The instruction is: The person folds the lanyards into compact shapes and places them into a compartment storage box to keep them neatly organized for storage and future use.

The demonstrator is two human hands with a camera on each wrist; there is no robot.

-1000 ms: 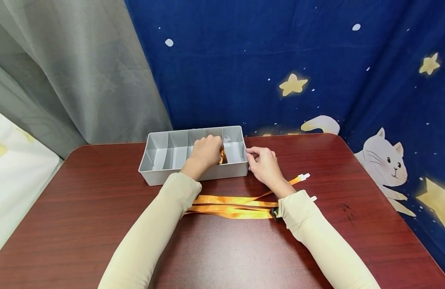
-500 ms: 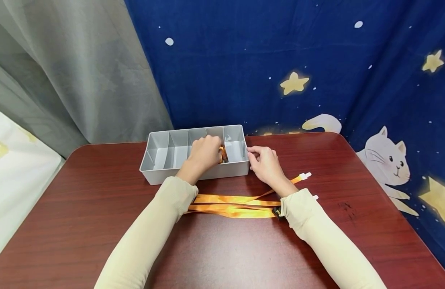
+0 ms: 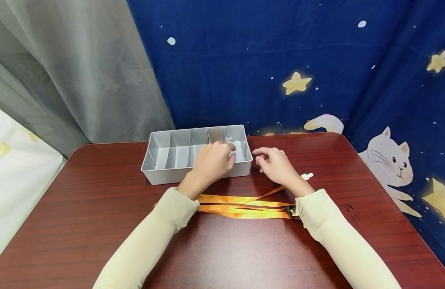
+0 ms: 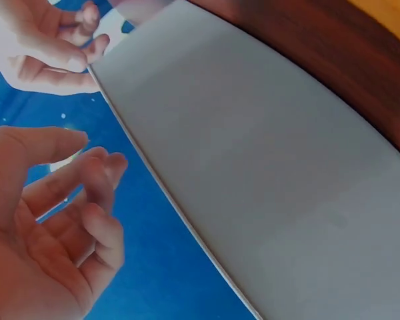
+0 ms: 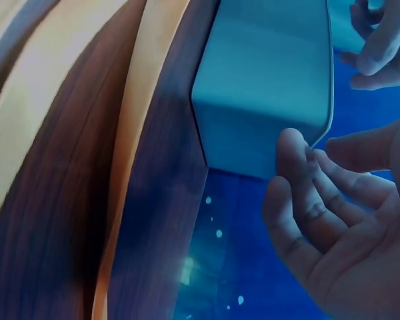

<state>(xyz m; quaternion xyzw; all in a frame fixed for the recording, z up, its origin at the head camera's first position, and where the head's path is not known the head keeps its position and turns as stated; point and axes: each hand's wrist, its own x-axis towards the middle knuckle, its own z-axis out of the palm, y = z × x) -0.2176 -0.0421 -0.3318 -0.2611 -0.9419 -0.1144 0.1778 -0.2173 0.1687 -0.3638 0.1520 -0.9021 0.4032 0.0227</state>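
Observation:
A grey divided box point(image 3: 161, 176) stands toward the back of the table. Over its right half hovers my left hand point(image 3: 212, 162), fingers loosely bent around nothing; the left wrist view shows that hand point(image 4: 53, 233) apart from the box wall point(image 4: 253, 147). Just off the box's right end is my right hand point(image 3: 277, 165), relaxed and holding nothing. The right wrist view has its fingertips point(image 5: 292, 143) right at the box corner. Several orange lanyards point(image 3: 240, 212) lie stretched across the table below both hands. The compartment behind my left hand is partly hidden.
A black buckle point(image 3: 290, 211) on the lanyards lies beside my right sleeve, and a white clip point(image 3: 307, 176) sits past my right wrist. Behind the dark red table point(image 3: 85, 208) hang a blue starry curtain point(image 3: 229, 72) and a grey curtain point(image 3: 88, 80).
My left hand has come up out of the box and shifted right, its fingers loosened from the orange lanyard inside. My right hand has left the box's right rim and moved slightly right.

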